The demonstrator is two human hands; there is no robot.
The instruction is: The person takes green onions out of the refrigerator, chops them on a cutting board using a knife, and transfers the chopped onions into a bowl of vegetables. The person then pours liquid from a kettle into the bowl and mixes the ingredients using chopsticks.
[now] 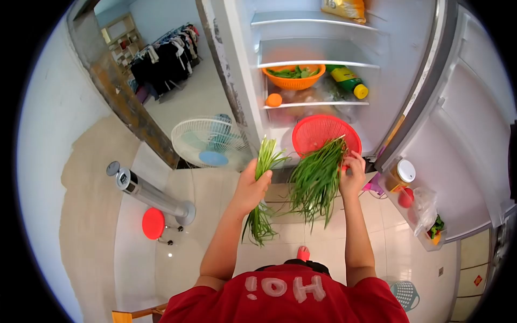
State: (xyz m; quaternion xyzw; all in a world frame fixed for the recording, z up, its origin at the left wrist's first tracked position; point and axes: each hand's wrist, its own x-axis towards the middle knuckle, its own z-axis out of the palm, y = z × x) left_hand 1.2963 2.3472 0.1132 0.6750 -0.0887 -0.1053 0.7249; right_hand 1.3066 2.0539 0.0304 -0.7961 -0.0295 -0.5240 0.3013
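Observation:
My left hand (254,185) is closed around a bunch of garlic chives (266,156), pale stems up and green leaf ends hanging below the fist. My right hand (353,173) is closed at the near right rim of a red plastic basket (319,129), which is in front of the fridge's lower part. A larger bundle of chives (318,180) spills over the basket's near edge, its leaves hanging down beside my right fingers. The leaves partly hide the basket's rim and the grip there.
The open fridge has an orange basket (293,82) of greens, a green bottle (347,81) with yellow cap, and an orange fruit (273,100). Its door (463,134) stands open at right, with a jar (405,171). A fan (210,142) and red stool (153,223) are at left.

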